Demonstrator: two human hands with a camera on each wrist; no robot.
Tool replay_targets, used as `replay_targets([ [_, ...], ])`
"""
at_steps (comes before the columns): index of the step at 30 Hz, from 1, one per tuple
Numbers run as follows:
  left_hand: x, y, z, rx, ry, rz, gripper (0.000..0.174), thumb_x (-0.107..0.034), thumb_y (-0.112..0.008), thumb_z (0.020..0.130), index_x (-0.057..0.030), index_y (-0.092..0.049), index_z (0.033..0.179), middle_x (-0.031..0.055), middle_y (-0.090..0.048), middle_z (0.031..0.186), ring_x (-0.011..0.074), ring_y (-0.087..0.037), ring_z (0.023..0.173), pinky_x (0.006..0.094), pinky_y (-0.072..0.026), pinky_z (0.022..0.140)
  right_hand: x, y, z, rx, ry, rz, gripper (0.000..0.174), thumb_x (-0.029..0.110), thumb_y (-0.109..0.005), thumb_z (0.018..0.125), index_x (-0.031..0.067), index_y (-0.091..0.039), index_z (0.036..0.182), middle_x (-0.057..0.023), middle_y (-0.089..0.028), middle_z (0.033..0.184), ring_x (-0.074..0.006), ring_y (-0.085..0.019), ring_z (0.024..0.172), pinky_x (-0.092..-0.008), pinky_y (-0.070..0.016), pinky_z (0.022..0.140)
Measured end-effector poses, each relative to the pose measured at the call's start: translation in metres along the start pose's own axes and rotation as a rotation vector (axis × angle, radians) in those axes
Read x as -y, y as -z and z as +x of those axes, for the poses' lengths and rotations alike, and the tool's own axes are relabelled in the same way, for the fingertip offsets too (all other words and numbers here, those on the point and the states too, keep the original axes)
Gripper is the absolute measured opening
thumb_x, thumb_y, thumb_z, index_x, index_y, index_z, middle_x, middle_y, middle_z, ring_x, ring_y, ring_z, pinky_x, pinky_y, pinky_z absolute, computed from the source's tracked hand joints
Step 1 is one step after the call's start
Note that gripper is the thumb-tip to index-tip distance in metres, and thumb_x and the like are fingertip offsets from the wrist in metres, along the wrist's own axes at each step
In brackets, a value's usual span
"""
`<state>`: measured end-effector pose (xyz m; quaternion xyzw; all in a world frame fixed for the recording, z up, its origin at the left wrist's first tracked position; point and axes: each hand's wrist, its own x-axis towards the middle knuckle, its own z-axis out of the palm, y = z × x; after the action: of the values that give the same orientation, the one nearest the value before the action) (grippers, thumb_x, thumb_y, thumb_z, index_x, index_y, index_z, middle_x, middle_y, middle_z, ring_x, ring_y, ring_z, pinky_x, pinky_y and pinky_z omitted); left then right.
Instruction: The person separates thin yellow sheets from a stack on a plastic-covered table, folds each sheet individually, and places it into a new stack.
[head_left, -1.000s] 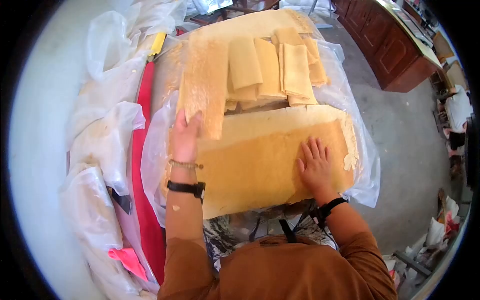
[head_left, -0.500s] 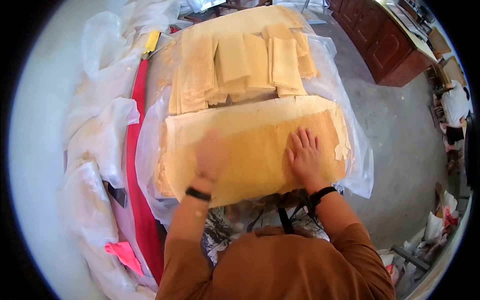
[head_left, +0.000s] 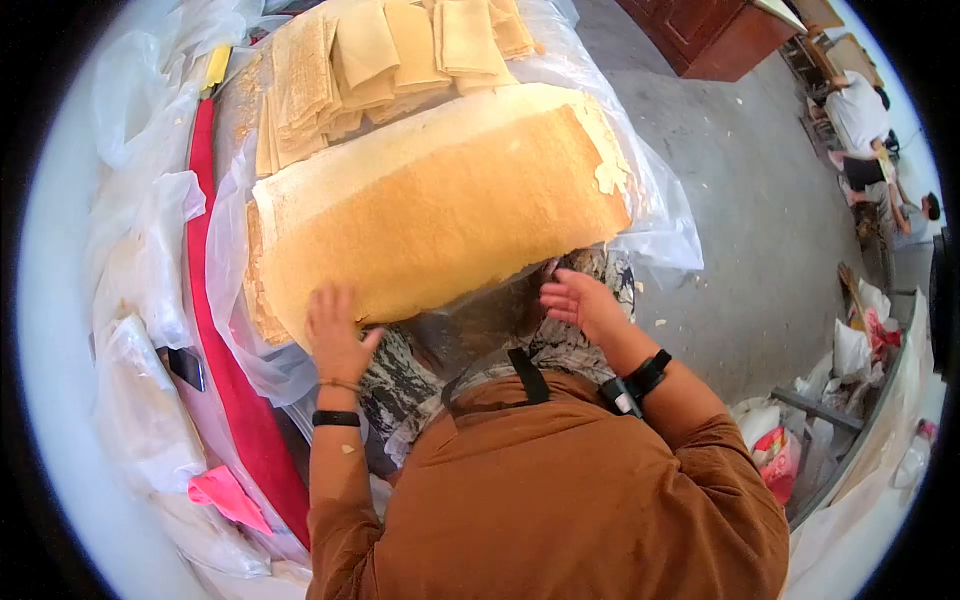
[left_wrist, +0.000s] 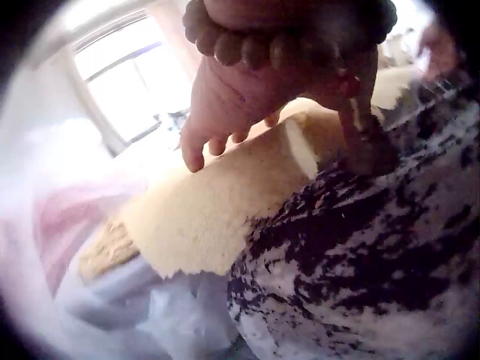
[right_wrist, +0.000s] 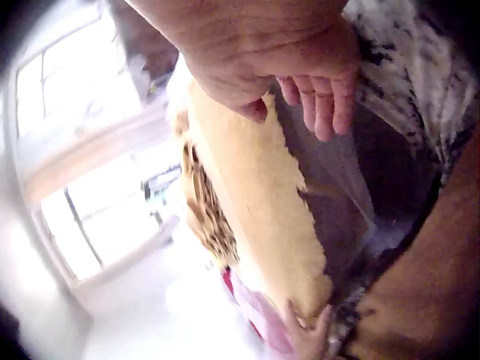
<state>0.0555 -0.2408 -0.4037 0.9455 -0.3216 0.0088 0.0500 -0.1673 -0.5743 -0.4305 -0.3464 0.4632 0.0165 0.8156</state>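
A large, thin tan sheet (head_left: 440,215) with ragged edges lies over a paler sheet (head_left: 330,175) on the stack in front of me. My left hand (head_left: 338,330) is at the near left corner of the tan sheet, fingers spread over its edge. In the left wrist view those fingers reach down onto the sheet (left_wrist: 202,210). Just off the near right edge hovers my right hand (head_left: 585,302), its fingers loosely bent and nothing in them. The right wrist view shows its thumb (right_wrist: 255,111) close to the sheet's ragged edge.
Folded tan pieces (head_left: 298,85) lie in a row beyond the sheet. Clear plastic (head_left: 660,215) hangs out under the stack. A red strip (head_left: 225,330) and plastic-wrapped bundles (head_left: 150,400) run along the left. Far right, another person (head_left: 860,115) is near the wall.
The left hand has let go of a folded tan piece, now in the far row, and come back to the sheet's near left corner. The right hand has lifted off the sheet toward me.
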Motion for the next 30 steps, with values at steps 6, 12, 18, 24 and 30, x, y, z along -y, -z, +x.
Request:
replay_targets([
  [6,0.120,-0.053,-0.032,-0.243,0.610,-0.472,0.059,-0.032,-0.076,0.078,0.0010,-0.059,0.124,0.0217,-0.058,0.129,0.0339,-0.051,0.122,0.0405,-0.0405,0.103,-0.001,0.028,0.043,-0.004,0.223,0.366,0.048,0.033,-0.056,0.098,0.0039,-0.047,0.134,-0.0139,-0.059,0.128,-0.0271,-0.060,0.115,-0.0405,-0.0522,0.091],
  [12,0.129,-0.085,-0.045,-0.222,0.820,-0.863,0.051,-0.039,-0.075,0.081,0.0032,-0.066,0.107,0.0101,-0.069,0.099,0.0205,-0.064,0.086,0.0331,-0.0519,0.078,0.019,0.004,0.040,-0.158,0.247,0.170,0.040,0.033,-0.065,0.093,0.0045,-0.053,0.118,-0.0134,-0.062,0.108,-0.0233,-0.064,0.093,-0.0366,-0.0544,0.077],
  [18,0.087,-0.050,-0.035,-0.074,1.195,-1.377,0.044,-0.039,-0.077,0.081,-0.0078,-0.065,0.108,0.0031,-0.064,0.084,0.0143,-0.057,0.065,0.0238,-0.0430,0.053,0.041,-0.015,0.045,-0.119,0.251,0.078,0.028,0.034,-0.065,0.093,0.0109,-0.059,0.108,-0.0033,-0.064,0.090,-0.0186,-0.064,0.080,-0.0346,-0.0541,0.073],
  [24,0.073,-0.010,-0.030,-0.408,0.820,-1.793,0.038,-0.023,-0.075,0.084,-0.0071,-0.061,0.115,0.0067,-0.069,0.100,0.0203,-0.066,0.077,0.0265,-0.0502,0.059,0.040,-0.012,0.040,-0.036,0.333,0.279,0.026,0.033,-0.063,0.094,0.0142,-0.060,0.112,-0.0015,-0.067,0.097,-0.0179,-0.064,0.081,-0.0338,-0.0531,0.075],
  [30,0.126,0.004,0.000,-0.043,0.991,-1.274,0.040,-0.014,-0.068,0.086,-0.0128,-0.057,0.125,0.0051,-0.067,0.106,0.0196,-0.066,0.082,0.0311,-0.0509,0.054,0.035,-0.005,0.051,-0.121,0.298,0.472,0.028,0.032,-0.061,0.096,0.0134,-0.057,0.116,-0.0059,-0.066,0.102,-0.0213,-0.062,0.084,-0.0332,-0.0511,0.075],
])
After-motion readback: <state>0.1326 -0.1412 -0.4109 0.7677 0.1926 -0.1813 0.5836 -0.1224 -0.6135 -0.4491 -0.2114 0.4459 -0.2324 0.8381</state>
